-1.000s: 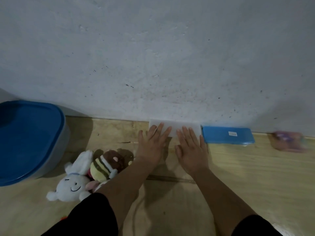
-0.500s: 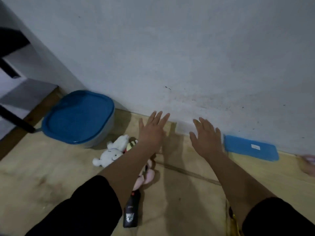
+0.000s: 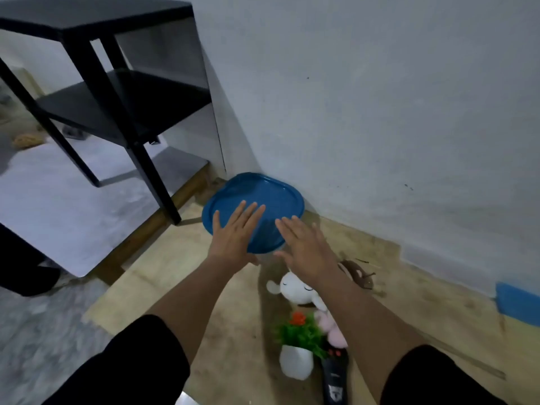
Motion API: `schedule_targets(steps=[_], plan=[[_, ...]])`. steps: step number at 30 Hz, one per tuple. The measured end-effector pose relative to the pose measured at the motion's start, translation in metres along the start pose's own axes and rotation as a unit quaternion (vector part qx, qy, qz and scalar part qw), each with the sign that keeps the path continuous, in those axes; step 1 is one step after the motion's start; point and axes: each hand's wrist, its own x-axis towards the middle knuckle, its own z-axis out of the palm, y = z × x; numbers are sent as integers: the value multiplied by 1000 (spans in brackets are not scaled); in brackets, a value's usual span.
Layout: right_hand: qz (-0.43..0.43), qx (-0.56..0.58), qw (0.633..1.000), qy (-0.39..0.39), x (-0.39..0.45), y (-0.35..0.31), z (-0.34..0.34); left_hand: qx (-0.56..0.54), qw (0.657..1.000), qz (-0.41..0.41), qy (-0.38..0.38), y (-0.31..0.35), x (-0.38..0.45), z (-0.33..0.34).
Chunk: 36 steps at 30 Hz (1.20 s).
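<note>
Reach-in step I'd say: left hand [image 3: 233,233] and right hand [image 3: 306,251] hover flat-fingered, holding nothing, over the blue-lidded tub [image 3: 263,194] sitting on the floor [image 3: 228,290] against the wall [image 3: 380,112], so next those 2 palms probably need to drop and clamp its sides.

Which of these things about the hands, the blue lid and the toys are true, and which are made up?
1. The lid is blue. True.
2. The black table stands left of the lid. True.
3. Both hands are balled into fists. False: the left hand and the right hand have straight fingers, stretched out at the lid.
4. The white plush toy lies on the black table. False: it lies on the wooden floor, near the plant.
5. The plant has a red flower and stands in a white pot. True.
</note>
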Motion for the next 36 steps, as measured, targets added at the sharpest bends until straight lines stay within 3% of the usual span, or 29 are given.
schedule_targets(steps=[4, 10, 12, 14, 18, 21, 26, 28, 32, 36], plan=[[5, -30, 998, -57, 31, -36, 36, 12, 998, 47, -30, -44, 16, 19], [-19, -135, 988, -69, 29, -31, 44, 12, 997, 74, 13, -38, 24, 19], [-16, -182, 982, -52, 17, -32, 37, 21, 997, 78, 15, -33, 21, 19], [16, -237, 971, -17, 53, -65, 44, -32, 991, 133, -8, -79, 56, 40], [-36, -292, 956, 0, 41, -55, 40, -25, 991, 134, -7, -66, 50, 41], [-70, -335, 939, -29, 39, -55, 40, -24, 992, 126, 2, -67, 43, 47], [-31, -319, 944, -80, 44, -55, 31, -48, 988, 145, 3, -68, 45, 46], [-52, -322, 938, -122, 45, -52, 34, -69, 984, 165, -21, -74, 49, 44], [-8, -262, 958, -115, 39, -63, 20, -106, 967, 218, -81, -94, 60, 34], [34, -154, 985, -73, 35, -66, 34, -76, 965, 230, -100, -104, 65, 28]])
